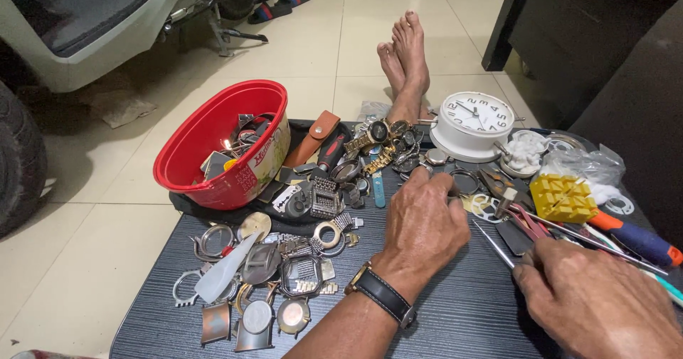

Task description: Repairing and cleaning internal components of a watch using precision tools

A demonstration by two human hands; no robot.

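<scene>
In the head view, the left hand, a black-strapped wristwatch on its wrist, lies knuckles-up on the dark ribbed tabletop, its fingertips curled down onto a small round metal watch case just in front of the white round alarm clock; whether they pinch it I cannot tell. The right hand is closed, pinching a thin metal pick whose tip points toward the left hand. The step looks like picking out and steadying a part; the next move calls for bringing the tip precisely to it, clear of the loose watch parts and the red oval plastic tub
</scene>
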